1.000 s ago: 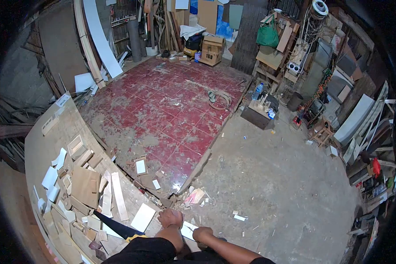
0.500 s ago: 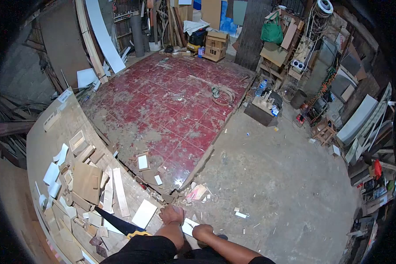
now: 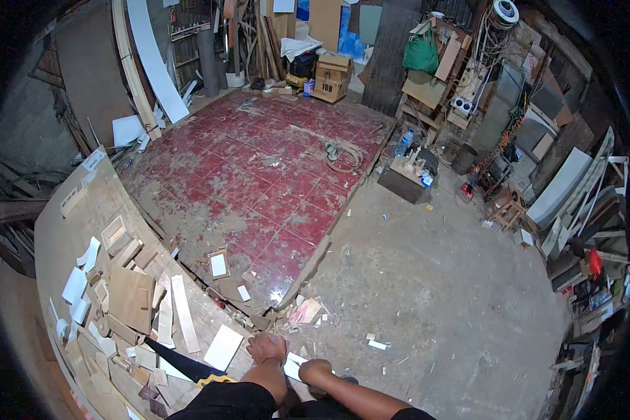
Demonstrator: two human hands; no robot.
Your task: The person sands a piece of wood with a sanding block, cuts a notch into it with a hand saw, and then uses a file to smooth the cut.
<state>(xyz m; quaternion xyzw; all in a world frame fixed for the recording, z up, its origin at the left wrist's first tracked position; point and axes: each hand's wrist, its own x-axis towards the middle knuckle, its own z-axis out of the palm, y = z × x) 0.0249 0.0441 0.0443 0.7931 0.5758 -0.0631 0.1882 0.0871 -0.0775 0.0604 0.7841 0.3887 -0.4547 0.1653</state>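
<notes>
My left hand rests at the edge of the wooden worktop, back up, with its fingers bent and a little apart. Right beside it is a narrow white board, partly covered by my hands. On the board's right side, my right hand is closed in a fist; what it grips is hidden. A white rectangular panel lies left of my left hand. Farther left is a handsaw with a dark blade and yellow handle, partly under my sleeve.
Wood offcuts, a brown wooden panel and curled white strips crowd the worktop. Beyond lies a dusty red tiled floor with a raised edge. A dark box with items on top stands on the concrete. Scraps litter the floor.
The whole view has shifted slightly, so the room appears farther left. Both hands stay by the narrow white board, with little visible change in their grip.
</notes>
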